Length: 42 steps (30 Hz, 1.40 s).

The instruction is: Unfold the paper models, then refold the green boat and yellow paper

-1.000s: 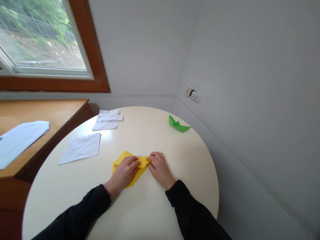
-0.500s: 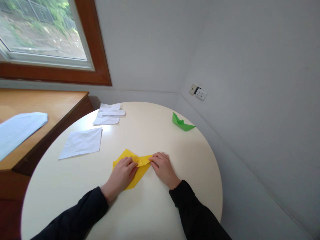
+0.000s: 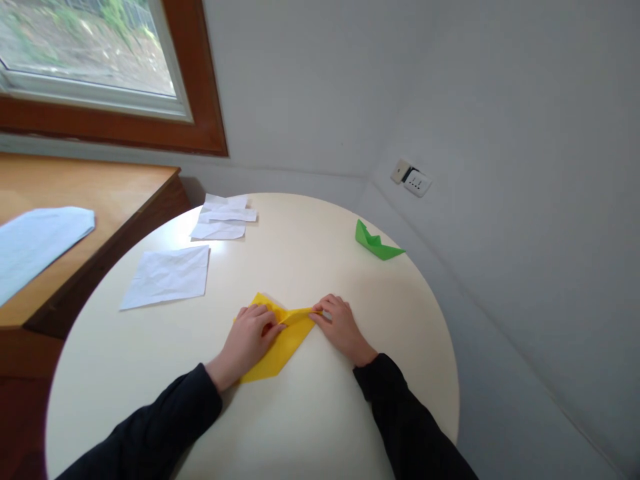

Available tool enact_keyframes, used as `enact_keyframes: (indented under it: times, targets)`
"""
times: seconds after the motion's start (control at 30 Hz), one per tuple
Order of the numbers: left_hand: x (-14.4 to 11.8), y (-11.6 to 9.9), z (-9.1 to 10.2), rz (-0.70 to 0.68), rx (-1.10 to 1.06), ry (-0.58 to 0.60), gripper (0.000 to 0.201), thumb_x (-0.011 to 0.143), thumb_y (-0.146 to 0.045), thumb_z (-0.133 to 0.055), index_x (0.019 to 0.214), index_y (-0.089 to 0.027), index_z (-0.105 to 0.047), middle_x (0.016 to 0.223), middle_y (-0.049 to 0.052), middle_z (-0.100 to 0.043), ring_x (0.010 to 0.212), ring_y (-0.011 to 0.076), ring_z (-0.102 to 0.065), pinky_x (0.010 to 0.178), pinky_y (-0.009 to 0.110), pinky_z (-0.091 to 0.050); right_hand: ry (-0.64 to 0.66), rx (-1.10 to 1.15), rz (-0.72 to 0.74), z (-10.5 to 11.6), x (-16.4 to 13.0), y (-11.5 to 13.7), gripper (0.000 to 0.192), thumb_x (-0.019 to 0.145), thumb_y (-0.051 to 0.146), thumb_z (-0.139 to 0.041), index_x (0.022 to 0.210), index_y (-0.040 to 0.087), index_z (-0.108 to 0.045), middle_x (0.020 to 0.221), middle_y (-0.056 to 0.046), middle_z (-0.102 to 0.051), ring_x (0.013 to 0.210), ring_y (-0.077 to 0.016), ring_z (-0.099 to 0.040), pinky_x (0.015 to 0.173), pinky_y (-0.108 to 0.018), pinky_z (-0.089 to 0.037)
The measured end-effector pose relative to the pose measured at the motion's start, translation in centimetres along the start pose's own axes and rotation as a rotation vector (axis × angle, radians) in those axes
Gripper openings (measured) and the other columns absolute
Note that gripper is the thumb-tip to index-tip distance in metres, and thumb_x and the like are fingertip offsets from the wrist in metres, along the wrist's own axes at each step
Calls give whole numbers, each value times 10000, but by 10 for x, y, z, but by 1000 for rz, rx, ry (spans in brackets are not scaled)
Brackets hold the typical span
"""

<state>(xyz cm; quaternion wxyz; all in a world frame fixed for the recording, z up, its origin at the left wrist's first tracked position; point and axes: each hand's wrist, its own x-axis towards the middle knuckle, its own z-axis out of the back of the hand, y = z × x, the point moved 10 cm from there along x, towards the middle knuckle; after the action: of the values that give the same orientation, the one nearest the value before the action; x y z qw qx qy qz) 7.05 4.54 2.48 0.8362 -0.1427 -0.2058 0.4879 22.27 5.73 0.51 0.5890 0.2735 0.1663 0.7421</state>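
A partly folded sheet of yellow paper (image 3: 285, 347) lies on the round cream table (image 3: 320, 413), with a raised fold along its far side. My left hand (image 3: 251, 340) rests over the paper's left part, thumb and fingers closed on the fold near its middle. At the right tip of that fold, my right hand (image 3: 340, 323) pinches the paper between thumb and fingers. The palm of my left hand hides part of the sheet. Beyond my right hand sits a green folded paper boat (image 3: 377, 243).
Several white paper pieces (image 3: 220, 227) lie at the table's far left, with a creased white sheet (image 3: 167, 277) nearer. A wooden desk (image 3: 125, 180) bearing a pale folded cloth or paper (image 3: 45, 240) adjoins on the left. Walls and a power socket (image 3: 417, 183) stand behind.
The view has shifted slightly. The raised fold in the yellow paper looks narrower, and more of the flat near part shows. Both hands keep hold of it.
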Motion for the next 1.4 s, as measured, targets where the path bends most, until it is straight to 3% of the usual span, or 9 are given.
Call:
enact_keyframes:
  times: [0.3,0.5,0.73,0.9,1.07,1.17,1.27,1.4]
  targets:
    - [5,11,-5,100,-44,72,225,821,-302,-567,640,-168,-562,703,17,-638,741,187,-557,745,350,-342,15,-90,8,-4,6,-2,79,797,194,-616,719,193,-604,806,-25,-612,796,-185,-535,721,-321,-360]
    - [-6,3,2,-3,83,21,127,822,-209,-557,725,-181,-634,772,32,-642,794,196,-556,738,339,-353,-15,5,60,4,3,0,79,750,158,-667,723,196,-603,790,-17,-605,798,-185,-544,729,-319,-380]
    - [-16,-6,10,-163,221,-117,175,843,-154,-519,835,-213,-684,788,40,-630,725,180,-534,662,316,-378,-97,45,282,14,-10,23,166,753,52,-590,768,213,-627,847,-24,-616,822,-177,-549,754,-331,-370]
    - [-23,-13,11,-214,285,-165,187,834,-127,-513,915,-192,-668,868,63,-635,778,196,-548,686,328,-407,-30,45,375,8,-17,40,174,759,47,-561,814,199,-625,821,-28,-630,802,-173,-548,732,-324,-374]
    - [-25,-8,11,-180,210,-173,203,876,-185,-464,944,-185,-656,908,74,-625,815,202,-550,705,339,-430,-2,70,308,5,-15,32,80,773,140,-633,793,215,-650,819,-20,-643,789,-171,-554,716,-318,-379]
    - [-20,5,10,-103,99,-147,163,862,-227,-501,833,-186,-656,865,62,-618,787,200,-542,694,336,-432,-1,95,263,3,-12,25,38,783,183,-650,776,219,-664,803,-17,-647,774,-169,-558,706,-315,-383]
    - [-12,17,7,-21,-7,-106,184,848,-227,-511,697,-183,-608,823,54,-609,774,196,-530,700,333,-431,22,108,218,1,-10,21,68,805,188,-628,754,215,-663,791,-13,-651,761,-164,-555,710,-315,-384]
    - [-6,23,4,34,-105,-80,162,841,-211,-492,714,-184,-589,847,60,-598,811,207,-523,734,352,-428,33,110,159,1,-7,19,140,830,174,-588,704,207,-638,757,-4,-643,749,-157,-546,715,-308,-380]
